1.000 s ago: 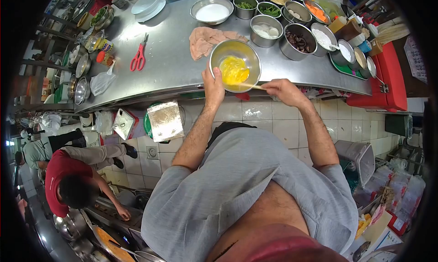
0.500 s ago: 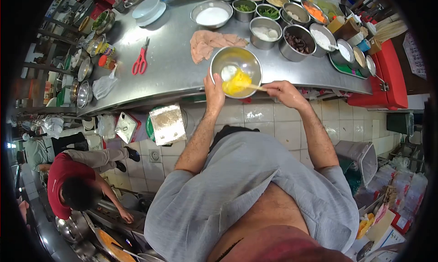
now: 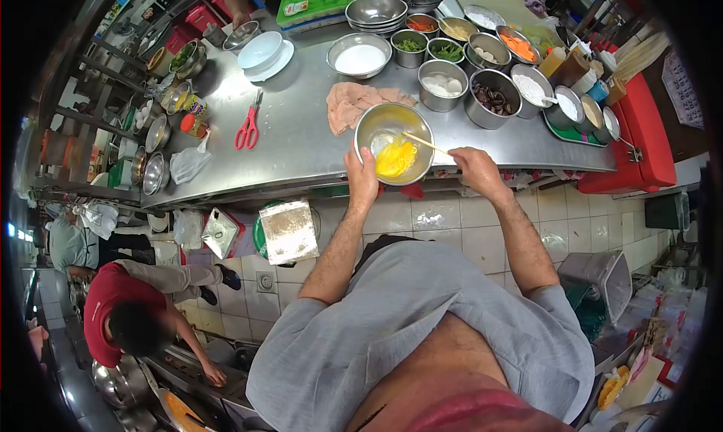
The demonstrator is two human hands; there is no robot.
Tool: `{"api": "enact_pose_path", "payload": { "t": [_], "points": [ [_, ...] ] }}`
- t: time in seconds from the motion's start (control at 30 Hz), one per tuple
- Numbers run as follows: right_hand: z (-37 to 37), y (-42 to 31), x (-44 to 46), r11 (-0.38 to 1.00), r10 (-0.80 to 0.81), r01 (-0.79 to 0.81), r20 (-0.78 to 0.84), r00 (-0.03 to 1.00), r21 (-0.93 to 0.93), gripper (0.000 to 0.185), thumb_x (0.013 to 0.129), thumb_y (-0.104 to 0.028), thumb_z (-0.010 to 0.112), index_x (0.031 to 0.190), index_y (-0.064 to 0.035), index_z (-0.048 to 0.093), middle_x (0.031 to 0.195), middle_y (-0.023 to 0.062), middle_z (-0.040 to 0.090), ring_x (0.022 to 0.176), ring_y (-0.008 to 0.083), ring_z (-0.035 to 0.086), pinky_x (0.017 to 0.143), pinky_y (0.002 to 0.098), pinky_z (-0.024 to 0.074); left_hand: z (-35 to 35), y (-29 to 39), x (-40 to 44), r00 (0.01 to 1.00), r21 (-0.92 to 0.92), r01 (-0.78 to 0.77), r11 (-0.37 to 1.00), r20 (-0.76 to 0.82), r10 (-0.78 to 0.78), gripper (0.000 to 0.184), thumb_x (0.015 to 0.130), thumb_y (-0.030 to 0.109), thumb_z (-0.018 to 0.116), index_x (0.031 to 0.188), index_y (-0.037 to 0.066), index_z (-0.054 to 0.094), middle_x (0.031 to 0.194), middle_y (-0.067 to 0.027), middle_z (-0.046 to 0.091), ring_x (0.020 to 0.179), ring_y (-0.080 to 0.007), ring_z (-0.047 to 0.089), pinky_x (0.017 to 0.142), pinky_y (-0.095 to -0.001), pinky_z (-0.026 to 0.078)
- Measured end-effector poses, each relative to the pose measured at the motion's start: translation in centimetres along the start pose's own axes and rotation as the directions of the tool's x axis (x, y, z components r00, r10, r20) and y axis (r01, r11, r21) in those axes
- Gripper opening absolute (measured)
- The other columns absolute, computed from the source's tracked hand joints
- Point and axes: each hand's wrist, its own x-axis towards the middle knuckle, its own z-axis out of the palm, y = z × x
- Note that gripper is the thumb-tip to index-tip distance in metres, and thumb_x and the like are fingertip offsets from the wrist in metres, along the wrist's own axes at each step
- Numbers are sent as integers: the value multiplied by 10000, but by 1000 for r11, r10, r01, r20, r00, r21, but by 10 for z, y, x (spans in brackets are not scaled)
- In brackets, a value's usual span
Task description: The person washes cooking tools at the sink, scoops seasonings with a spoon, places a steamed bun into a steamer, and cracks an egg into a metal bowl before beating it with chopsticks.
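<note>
A steel mixing bowl (image 3: 364,127) is held at the table's front edge, its open top toward me. My left hand (image 3: 361,180) grips its left side, thumb by the rim. Inside lies a yellow, egg-like mixture (image 3: 397,158) with a paler patch beside it. My right hand (image 3: 478,172) is closed around pale wooden chopsticks (image 3: 428,143), their tips reaching into the bowl above the yellow mixture. Behind the bowl a crumpled peach cloth (image 3: 358,104) rests on the table. Red-handled scissors (image 3: 247,131) lie to the left.
The steel table (image 3: 294,150) carries a bowl of white contents (image 3: 361,59), a pot of dark pieces (image 3: 493,101), several ingredient tins and white plates (image 3: 265,56). A red cooler (image 3: 640,131) stands right. A co-worker in a red shirt (image 3: 113,304) bends at lower left.
The chopsticks have swung from low in the mixture to a higher angle, with their tips further up in the bowl. The white lump has spread into a fainter patch. My view has shifted slightly.
</note>
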Motion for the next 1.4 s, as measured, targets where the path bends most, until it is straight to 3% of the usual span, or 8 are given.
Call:
{"api": "enact_pose_path", "payload": {
  "t": [0.33, 0.57, 0.63, 0.73, 0.97, 1.03, 1.1, 1.4],
  "points": [
    [-9, -30, -3, 972, 111, -171, 334, 936, 159, 212, 841, -75, 504, 1009, -11, 615, 758, 109, 634, 651, 174, 570, 657, 307, 470, -3, 0, 1, 1000, 6, 27, 1000, -10, -26, 498, 950, 358, 300, 1293, -1, 348, 1139, -219, 441, 1053, -322, 404, 933, -408, 308],
    [-11, -31, 2, 975, 147, -184, 263, 953, 123, 225, 830, -41, 485, 1014, -11, 611, 829, 164, 634, 707, 224, 612, 667, 343, 481, -7, 9, 4, 999, -60, 8, 998, 50, -5, 507, 946, 364, 303, 1304, 5, 330, 1168, -221, 435, 1090, -319, 382, 940, -417, 302],
    [6, 5, 8, 977, -141, 117, -133, 981, -178, 224, 827, -50, 500, 1014, -19, 619, 738, 109, 622, 643, 161, 573, 618, 303, 471, -6, 5, 4, 993, -159, 49, 986, 112, -31, 507, 946, 362, 303, 1310, 10, 321, 1171, -218, 435, 1098, -318, 374, 943, -418, 299],
    [-11, -37, 1, 972, 113, -185, 397, 911, 146, 213, 815, -42, 499, 985, -26, 627, 750, 145, 634, 682, 238, 604, 652, 346, 477, -2, -10, 7, 1000, -1, 8, 1000, 6, -8, 484, 949, 342, 302, 1313, 23, 314, 1166, -204, 439, 1080, -321, 372, 947, -413, 298],
    [-12, -30, 4, 967, 152, -206, 312, 938, 149, 202, 834, -81, 503, 990, -28, 619, 736, 125, 629, 692, 212, 606, 657, 346, 470, -2, -11, 8, 999, -6, 31, 999, 28, -31, 451, 954, 326, 297, 1275, 17, 363, 1147, -215, 436, 1074, -325, 379, 950, -416, 297],
    [-3, -9, 12, 973, -136, 107, -134, 982, -207, 231, 843, -77, 503, 1043, -40, 612, 679, 79, 610, 631, 128, 577, 615, 316, 473, -1, -11, 8, 999, -78, -22, 997, 35, 25, 447, 955, 317, 299, 1284, 20, 355, 1128, -215, 439, 1081, -323, 375, 953, -411, 294],
    [-12, -15, 7, 997, 62, -73, 403, 913, 12, 230, 846, -61, 494, 1041, -33, 613, 686, 88, 613, 624, 140, 576, 610, 316, 475, -1, 1, 7, 1000, 45, -13, 999, -8, 13, 487, 949, 382, 313, 1258, 14, 392, 1178, -207, 409, 1110, -307, 385, 971, -390, 286],
    [-5, -1, 13, 997, 76, -80, 175, 982, 12, 216, 839, -98, 532, 1017, -15, 622, 746, 82, 636, 647, 130, 571, 652, 280, 476, -2, -10, 16, 998, 16, -43, 999, 48, 43, 458, 954, 309, 293, 1315, 29, 324, 1150, -227, 423, 1076, -329, 378, 955, -418, 288]
  ]
}}
